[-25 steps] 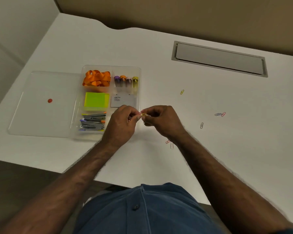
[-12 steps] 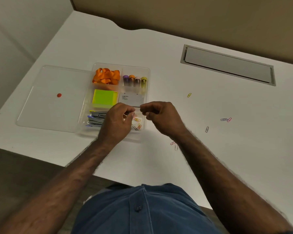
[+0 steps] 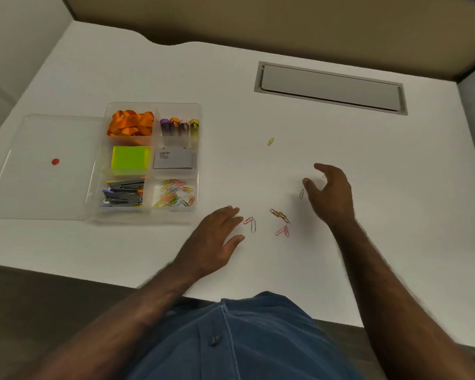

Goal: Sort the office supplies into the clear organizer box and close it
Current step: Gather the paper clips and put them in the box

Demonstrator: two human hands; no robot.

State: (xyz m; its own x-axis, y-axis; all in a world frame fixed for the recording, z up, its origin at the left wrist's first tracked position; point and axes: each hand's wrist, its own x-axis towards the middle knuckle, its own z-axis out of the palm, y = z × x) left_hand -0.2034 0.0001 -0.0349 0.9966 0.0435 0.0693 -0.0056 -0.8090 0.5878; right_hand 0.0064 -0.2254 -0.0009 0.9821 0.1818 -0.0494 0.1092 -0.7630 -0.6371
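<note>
Head view, looking down on a white surface [image 3: 258, 270]. Hard to make out: the print on the grey card pack [image 3: 174, 158] in the clear organizer box [image 3: 152, 220] is too small to read beyond a blurred word; the grey clips [image 3: 124, 192] in the near-left compartment overlap so their number cannot be told; a small reddish loop [image 3: 324, 176] at the right hand's [image 3: 331, 192] palm edge is too small to identify, and whether it is touched cannot be told. Both forearms are cut off by the lower frame edge.

The box stands open at the left, its clear lid [image 3: 39, 165] lying flat beside it with a red dot [image 3: 55, 161] on it. Compartments hold orange ribbon [image 3: 129, 123], capped tubes [image 3: 179, 127], a yellow-green note pad [image 3: 129, 161], and, near right, coloured paper clips [image 3: 176, 193].

Loose clips lie on the surface between the hands: a pink and grey pair [image 3: 250, 223] just beside the left hand's [image 3: 217, 237] fingertips, a brown chained cluster [image 3: 279, 215], a pink pair [image 3: 283, 231], a grey clip [image 3: 301, 193] just beside the right thumb, and a yellow clip [image 3: 270, 141] farther off.

The left hand lies flat, fingers straight, holding nothing. The right hand hovers spread, fingers relaxed, gripping nothing visible.
</note>
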